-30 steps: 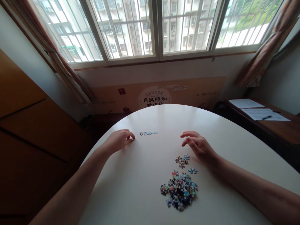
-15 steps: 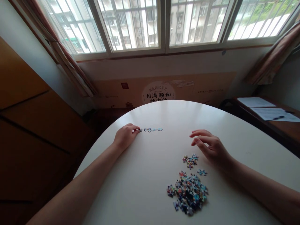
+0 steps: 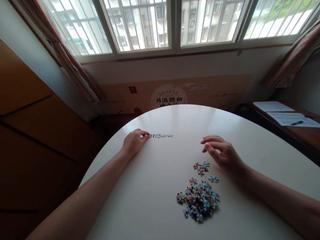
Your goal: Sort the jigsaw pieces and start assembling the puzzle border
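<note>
Pinched between the thumb and fingers of the left hand (image 3: 134,142) is a small puzzle piece (image 3: 150,135), partly hidden by the fingertips. It sits at the near end of a short strip (image 3: 161,136) of pieces running rightward from the grip, pale blue and white with darker flecks; whether the piece locks into the strip is too small to tell. Well to the right of the grip, the right hand (image 3: 223,152) is loosely open, fingers bent and spread.

Closer to the person than the grip, and to its right, lie a small cluster (image 3: 201,167) of yellow, purple and blue pieces, a bit of pale blue (image 3: 213,179) just beside it, and a heaped pile (image 3: 200,201) in navy, grey, blue and red.

Under the grip is a round white table (image 3: 135,196), smooth and faintly shiny. Beyond it stand a tan printed panel (image 3: 195,91) and a barred window (image 3: 147,28) between curtains. Left of the grip is a brown cabinet (image 3: 30,140); far right, papers (image 3: 291,119) lie on a dark side table (image 3: 298,135).
</note>
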### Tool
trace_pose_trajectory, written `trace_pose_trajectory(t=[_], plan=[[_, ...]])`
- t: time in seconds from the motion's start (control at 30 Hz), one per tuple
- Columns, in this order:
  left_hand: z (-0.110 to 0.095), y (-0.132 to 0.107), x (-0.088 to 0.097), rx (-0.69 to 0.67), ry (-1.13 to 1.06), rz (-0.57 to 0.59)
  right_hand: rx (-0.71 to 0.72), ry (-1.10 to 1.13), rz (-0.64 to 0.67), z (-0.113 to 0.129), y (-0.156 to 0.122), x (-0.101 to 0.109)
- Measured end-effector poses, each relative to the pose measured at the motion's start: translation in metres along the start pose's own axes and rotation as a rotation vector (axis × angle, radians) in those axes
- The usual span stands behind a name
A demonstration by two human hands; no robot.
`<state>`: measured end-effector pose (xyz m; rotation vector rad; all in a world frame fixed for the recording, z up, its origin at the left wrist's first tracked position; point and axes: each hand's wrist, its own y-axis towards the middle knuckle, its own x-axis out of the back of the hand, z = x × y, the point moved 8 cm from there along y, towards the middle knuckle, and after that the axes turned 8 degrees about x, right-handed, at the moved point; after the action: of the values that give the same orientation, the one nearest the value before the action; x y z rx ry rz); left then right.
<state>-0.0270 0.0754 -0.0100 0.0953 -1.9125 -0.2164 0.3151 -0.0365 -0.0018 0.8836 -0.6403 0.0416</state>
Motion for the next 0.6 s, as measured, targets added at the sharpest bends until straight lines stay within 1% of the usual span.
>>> trace_pose_trajectory(t=[0.47,0.6], plan=[[-0.0010,0.0027,-0.0005,-0.006,0.008,-0.007,-0.001,0.006,0.002,0.0036,0.0018,0.0007],[0.0008,0.0036,-0.0007,-0.032,-0.002,-0.032,0.015,0.002,0.001,0.0042,0.0017,0.0013]])
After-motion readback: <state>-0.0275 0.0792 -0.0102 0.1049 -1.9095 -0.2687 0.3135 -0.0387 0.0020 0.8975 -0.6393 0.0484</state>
